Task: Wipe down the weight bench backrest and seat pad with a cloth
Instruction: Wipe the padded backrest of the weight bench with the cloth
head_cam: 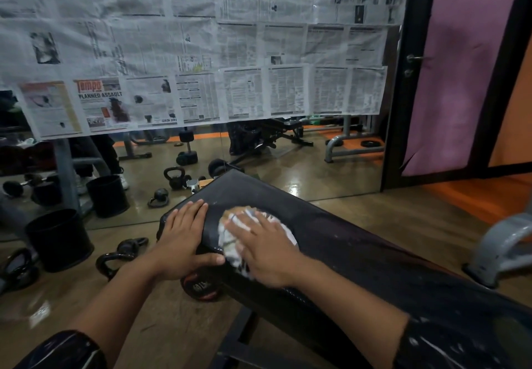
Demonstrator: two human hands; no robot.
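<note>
Right hand presses the cloth flat on the backrest near its far end; left hand lies open, bracing the pad's edge. Wiping seems barely begun; seat pad unseen

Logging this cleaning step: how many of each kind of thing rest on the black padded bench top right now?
Bare hands: 2, left hand and right hand
white patterned cloth: 1
Total: 3

— Counted how many hands?
— Counted two: left hand, right hand. Saw one cloth, one bench.
— And on the floor?
— Found one black bucket, two kettlebells beside it.
</note>
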